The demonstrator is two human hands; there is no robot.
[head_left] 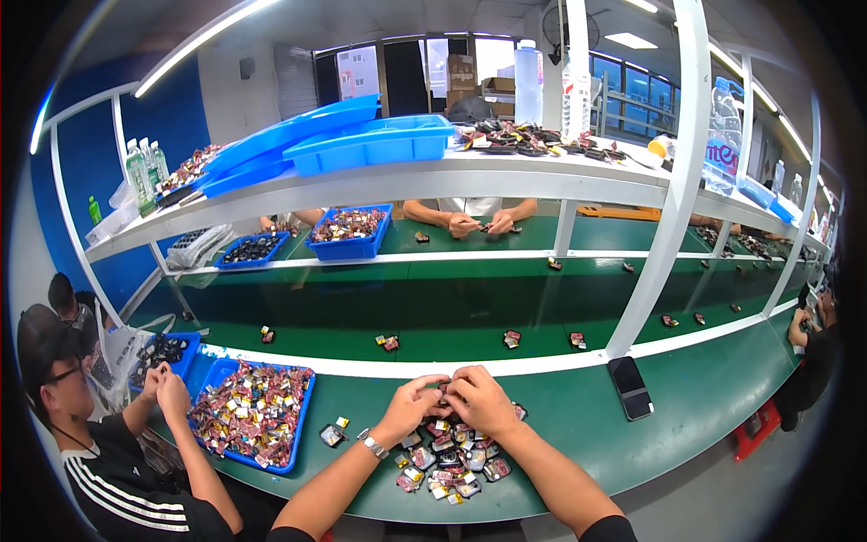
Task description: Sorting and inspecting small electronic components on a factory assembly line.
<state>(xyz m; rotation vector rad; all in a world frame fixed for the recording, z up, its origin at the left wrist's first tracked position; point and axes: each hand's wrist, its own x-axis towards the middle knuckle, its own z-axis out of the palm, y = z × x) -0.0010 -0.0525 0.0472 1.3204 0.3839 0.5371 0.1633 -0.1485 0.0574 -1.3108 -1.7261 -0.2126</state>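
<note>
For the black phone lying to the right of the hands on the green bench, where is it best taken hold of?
Probably across its two long edges, coming from above. The phone lies flat and alone on the green bench, its slim body angled slightly, so fingers can pinch the narrow width; the right hand is nearer.

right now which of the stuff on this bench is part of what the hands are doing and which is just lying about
In use:
- left hand and right hand, fingers pinched together on a small part, too small to identify
- pile of small parts under the hands
- blue bin of parts

Lying about:
- black phone
- water bottle on the shelf
- stacked blue trays
</note>
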